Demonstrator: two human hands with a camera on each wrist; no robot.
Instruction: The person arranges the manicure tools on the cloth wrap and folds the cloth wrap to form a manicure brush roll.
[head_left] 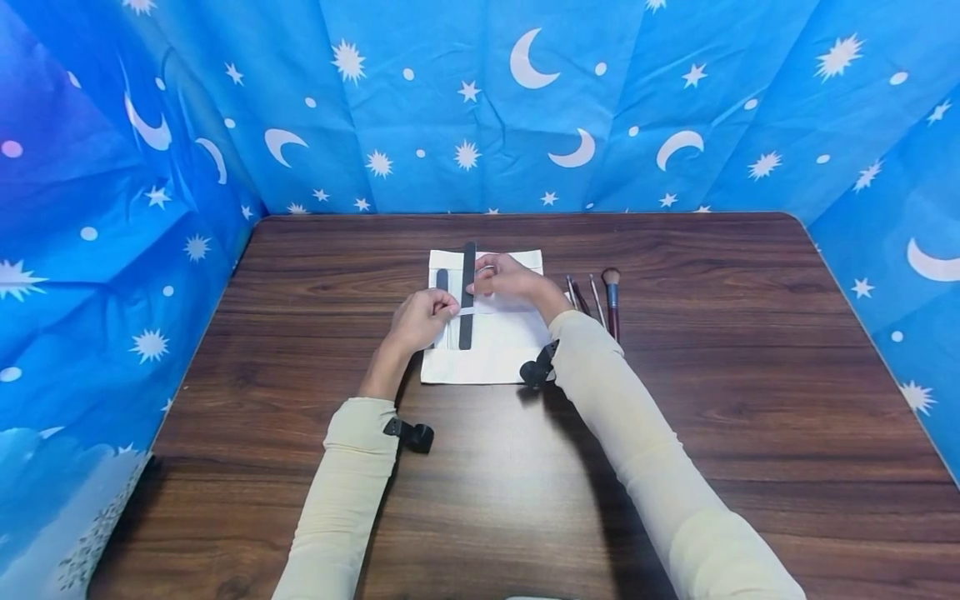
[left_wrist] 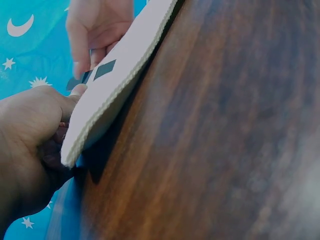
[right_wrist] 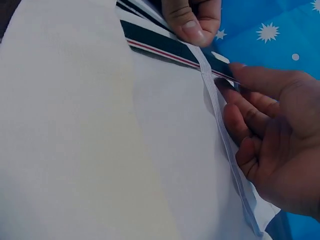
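A white fabric case (head_left: 510,337) lies on the table, with a narrow white elastic band (right_wrist: 220,117) running across it. My left hand (head_left: 422,320) is at the case's left side and pinches the band between thumb and finger. A dark nail file (head_left: 466,329) with a pink-and-white striped edge passes under the band, its lower end in the case's bottom pocket. My right hand (head_left: 512,279) holds that file near its upper end between thumb and fingers. Left of it, a second dark file (head_left: 442,280) sits in the case, partly hidden by my left hand.
Right of the case lie a makeup brush (head_left: 612,293) with a blue and dark red handle and several thin tools (head_left: 596,300), partly covered by my right sleeve. The dark wooden table (head_left: 750,375) meets a blue moon-and-star cloth (head_left: 480,108) behind and at the sides.
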